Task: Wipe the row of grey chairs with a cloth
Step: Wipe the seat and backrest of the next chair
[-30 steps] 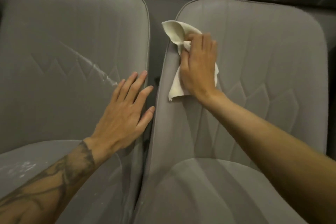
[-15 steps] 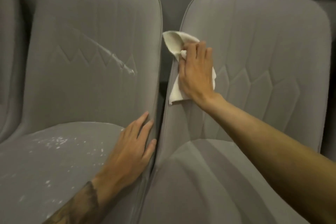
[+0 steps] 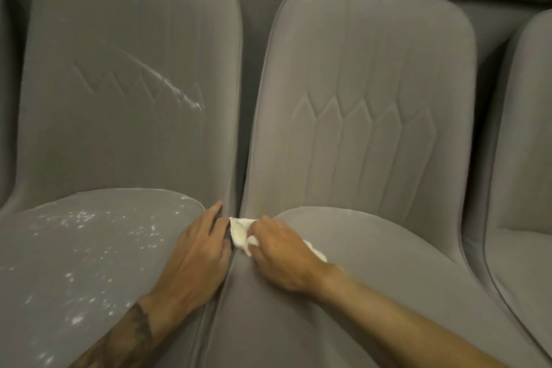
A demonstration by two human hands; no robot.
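The cloth is gripped by the right hand at the gap; the left hand is laid flat, uncurled. It could be snagged there, and the specks missed.

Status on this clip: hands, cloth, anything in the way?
Right hand grips cloth at the gap between seats. Left hand flat on left seat edge. White specks there unwiped. Nothing blocking.

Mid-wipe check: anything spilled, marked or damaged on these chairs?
Yes. The left chair carries a white streak slanting across its backrest and white specks scattered over its seat, stark against the plain grey fabric. The middle chair, where the right hand grips the cloth, shows no marks. No tears visible.
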